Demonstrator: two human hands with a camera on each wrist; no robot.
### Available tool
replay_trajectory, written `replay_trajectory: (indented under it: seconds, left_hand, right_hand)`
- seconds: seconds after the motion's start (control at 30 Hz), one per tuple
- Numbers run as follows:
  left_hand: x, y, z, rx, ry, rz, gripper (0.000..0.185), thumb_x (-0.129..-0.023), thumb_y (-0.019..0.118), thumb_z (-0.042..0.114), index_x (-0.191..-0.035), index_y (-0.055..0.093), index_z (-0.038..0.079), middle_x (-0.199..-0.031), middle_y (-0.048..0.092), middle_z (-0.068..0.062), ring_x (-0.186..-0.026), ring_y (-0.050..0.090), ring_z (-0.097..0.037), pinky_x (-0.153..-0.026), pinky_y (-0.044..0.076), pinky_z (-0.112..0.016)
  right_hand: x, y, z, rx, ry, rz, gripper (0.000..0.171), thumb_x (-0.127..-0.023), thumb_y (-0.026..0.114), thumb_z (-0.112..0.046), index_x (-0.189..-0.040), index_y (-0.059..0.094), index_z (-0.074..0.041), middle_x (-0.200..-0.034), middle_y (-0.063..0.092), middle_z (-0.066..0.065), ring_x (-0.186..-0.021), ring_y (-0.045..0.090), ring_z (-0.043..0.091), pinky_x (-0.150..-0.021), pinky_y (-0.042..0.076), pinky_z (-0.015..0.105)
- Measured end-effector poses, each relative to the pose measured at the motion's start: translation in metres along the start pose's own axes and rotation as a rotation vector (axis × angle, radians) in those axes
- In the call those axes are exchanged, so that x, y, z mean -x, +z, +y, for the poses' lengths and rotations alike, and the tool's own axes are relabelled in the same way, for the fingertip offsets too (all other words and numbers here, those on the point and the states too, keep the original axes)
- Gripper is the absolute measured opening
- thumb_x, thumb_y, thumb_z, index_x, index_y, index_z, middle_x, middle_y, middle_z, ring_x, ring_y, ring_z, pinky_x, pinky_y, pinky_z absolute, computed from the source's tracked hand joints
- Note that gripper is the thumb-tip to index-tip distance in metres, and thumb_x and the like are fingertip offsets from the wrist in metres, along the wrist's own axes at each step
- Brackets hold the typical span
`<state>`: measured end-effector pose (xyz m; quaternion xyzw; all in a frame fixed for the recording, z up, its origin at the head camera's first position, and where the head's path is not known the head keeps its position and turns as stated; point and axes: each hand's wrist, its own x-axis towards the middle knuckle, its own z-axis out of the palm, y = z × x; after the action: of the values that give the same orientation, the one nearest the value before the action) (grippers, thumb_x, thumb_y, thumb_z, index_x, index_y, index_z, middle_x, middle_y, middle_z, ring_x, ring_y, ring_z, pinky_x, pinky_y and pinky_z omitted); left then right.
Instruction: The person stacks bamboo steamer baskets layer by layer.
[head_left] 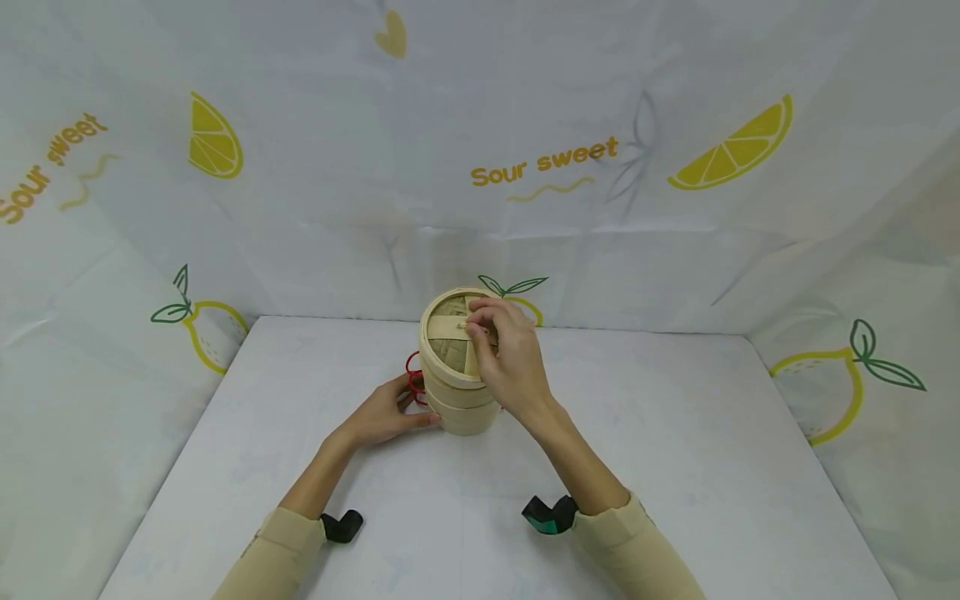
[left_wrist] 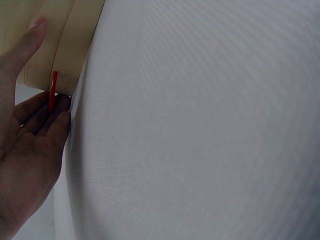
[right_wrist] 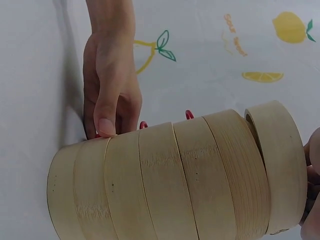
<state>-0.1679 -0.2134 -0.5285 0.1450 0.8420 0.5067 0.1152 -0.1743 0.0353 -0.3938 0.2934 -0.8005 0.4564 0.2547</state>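
A stack of round bamboo steamer baskets [head_left: 459,404] stands on the table, topped by a woven bamboo lid [head_left: 450,352]. My left hand [head_left: 382,414] holds the stack low on its left side. Its thumb lies on the bamboo wall in the left wrist view, with the other fingers beside a red loop [left_wrist: 53,90]. My right hand [head_left: 513,354] pinches the lid near the centre of its crossed strips. In the right wrist view the lid's rim [right_wrist: 280,165] tilts, leaving a gap at one side above the top basket [right_wrist: 235,170]. The basket interiors are hidden.
Red loops [head_left: 412,367] stick out from the stack's left side. The white table [head_left: 675,433] meets a lemon-printed sheet [head_left: 337,167] behind the stack. Black bands with small protruding parts [head_left: 342,527] sit at both wrists.
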Motion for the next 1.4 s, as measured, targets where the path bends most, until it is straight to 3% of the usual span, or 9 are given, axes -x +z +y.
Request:
replay_trajectory:
  seconds: [0.47, 0.7, 1.0, 1.4]
  left_hand:
    - [0.0, 0.0, 0.0, 0.005, -0.009, 0.0, 0.079, -0.089, 0.092, 0.036, -0.152, 0.056, 0.006, -0.153, 0.064, -0.011, -0.15, 0.058, -0.031, -0.132, 0.044, -0.048]
    - [0.001, 0.001, 0.001, -0.009, -0.025, -0.003, 0.083, -0.09, 0.091, 0.038, -0.156, 0.053, 0.006, -0.157, 0.061, -0.012, -0.153, 0.054, -0.032, -0.132, 0.043, -0.048]
    - [0.002, 0.0, 0.004, -0.002, -0.014, -0.009, 0.083, -0.091, 0.09, 0.037, -0.157, 0.051, 0.005, -0.159, 0.059, -0.012, -0.155, 0.052, -0.033, -0.133, 0.042, -0.05]
    - [0.002, 0.0, 0.004, -0.007, -0.018, -0.009, 0.084, -0.09, 0.091, 0.036, -0.157, 0.051, 0.006, -0.16, 0.058, -0.013, -0.155, 0.052, -0.032, -0.133, 0.042, -0.049]
  right_hand:
    - [-0.003, 0.003, -0.002, 0.083, 0.011, -0.022, 0.01, -0.105, 0.069, -0.005, -0.102, 0.072, 0.005, -0.124, 0.075, 0.022, -0.113, 0.071, 0.036, -0.102, 0.06, 0.046]
    - [-0.003, 0.007, 0.0, 0.122, 0.029, -0.03, 0.009, -0.104, 0.071, -0.006, -0.102, 0.073, 0.003, -0.125, 0.076, 0.019, -0.12, 0.07, 0.035, -0.112, 0.053, 0.057]
    - [-0.003, 0.01, 0.0, 0.159, 0.021, -0.014, 0.008, -0.103, 0.072, -0.007, -0.101, 0.073, 0.002, -0.124, 0.077, 0.016, -0.121, 0.07, 0.034, -0.098, 0.055, 0.054]
    - [-0.002, 0.012, 0.001, 0.173, 0.024, -0.017, 0.007, -0.103, 0.071, -0.006, -0.1, 0.074, 0.0, -0.123, 0.078, 0.017, -0.12, 0.071, 0.035, -0.104, 0.055, 0.059]
